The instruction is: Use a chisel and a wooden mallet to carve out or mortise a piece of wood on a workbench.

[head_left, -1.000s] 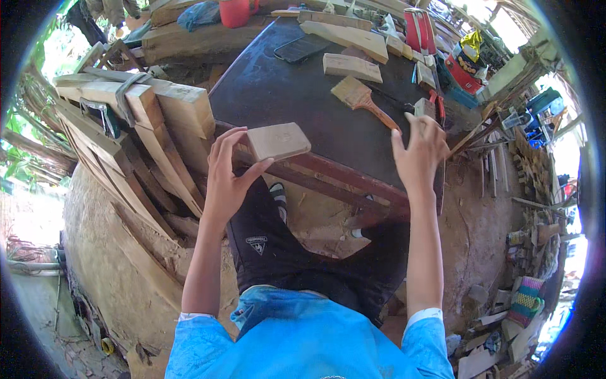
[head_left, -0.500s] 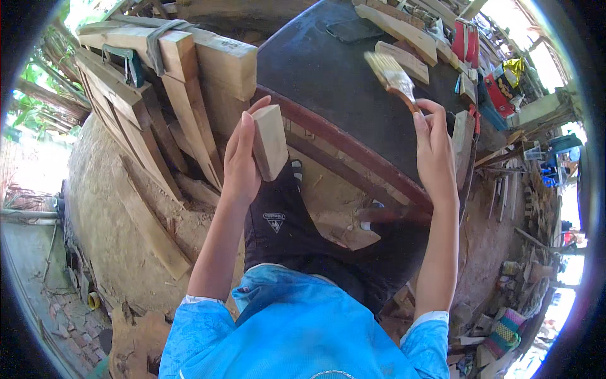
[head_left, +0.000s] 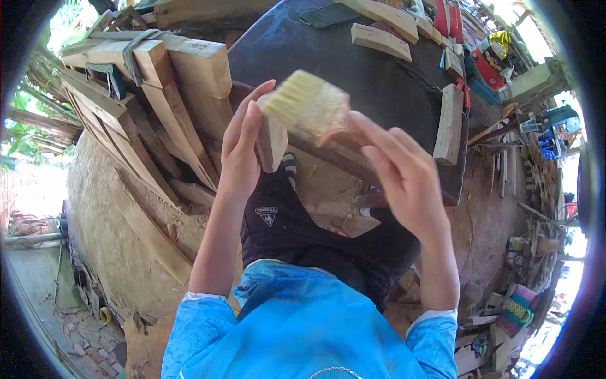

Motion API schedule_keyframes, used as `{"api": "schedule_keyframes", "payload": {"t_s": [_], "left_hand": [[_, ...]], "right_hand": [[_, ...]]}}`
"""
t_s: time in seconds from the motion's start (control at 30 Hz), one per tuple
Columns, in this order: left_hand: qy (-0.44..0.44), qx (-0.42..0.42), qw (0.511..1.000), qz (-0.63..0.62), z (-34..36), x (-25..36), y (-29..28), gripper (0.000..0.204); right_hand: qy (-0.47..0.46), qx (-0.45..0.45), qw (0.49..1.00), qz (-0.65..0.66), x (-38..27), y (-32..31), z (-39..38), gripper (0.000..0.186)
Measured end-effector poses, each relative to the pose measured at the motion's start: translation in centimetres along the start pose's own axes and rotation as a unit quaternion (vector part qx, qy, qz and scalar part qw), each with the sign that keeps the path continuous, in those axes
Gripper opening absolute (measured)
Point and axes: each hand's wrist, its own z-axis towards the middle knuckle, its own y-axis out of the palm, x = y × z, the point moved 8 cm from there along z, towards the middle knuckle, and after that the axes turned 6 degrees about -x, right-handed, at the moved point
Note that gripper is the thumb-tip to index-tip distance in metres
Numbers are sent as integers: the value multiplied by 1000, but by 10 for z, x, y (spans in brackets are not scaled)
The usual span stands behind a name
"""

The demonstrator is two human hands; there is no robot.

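Note:
My left hand [head_left: 240, 148] grips a small pale wooden block [head_left: 272, 144], held up in front of me with its long side roughly upright. In my right hand [head_left: 404, 174] is a paintbrush [head_left: 309, 107], held by its handle, with wide pale bristles pointing left. The bristle tips overlap the top of the block; whether they touch it I cannot tell. Fingers of the right hand hide most of the handle. Both hands are above the near edge of a dark table [head_left: 328, 57].
Long timber beams [head_left: 183, 63] stand at the left, with a grey cloth [head_left: 136, 54] and a green clamp [head_left: 108, 79] on them. Wood pieces [head_left: 380, 42] and another block [head_left: 449, 125] lie on the table. A plank [head_left: 151, 227] rests on the dirt floor. Red boxes [head_left: 489, 68] are at the far right.
My right hand has brought the paintbrush left and nearer, from above the table to the block. The left hand keeps its hold on the block. The whole view has shifted slightly.

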Motion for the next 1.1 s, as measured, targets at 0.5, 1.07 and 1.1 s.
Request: {"api": "schedule_keyframes", "payload": {"t_s": [0.5,1.07,1.1], "left_hand": [[-12,35,998,-57,-8,11,-19,50],[-20,93,995,-20,-43,14,-63,50],[-21,100,994,-25,-45,13,-64,50]], "right_hand": [[-40,-204,969,-131,7,54,-21,35],[76,-430,899,-9,70,178,-88,19],[27,-383,904,-191,84,182,-92,19]]}}
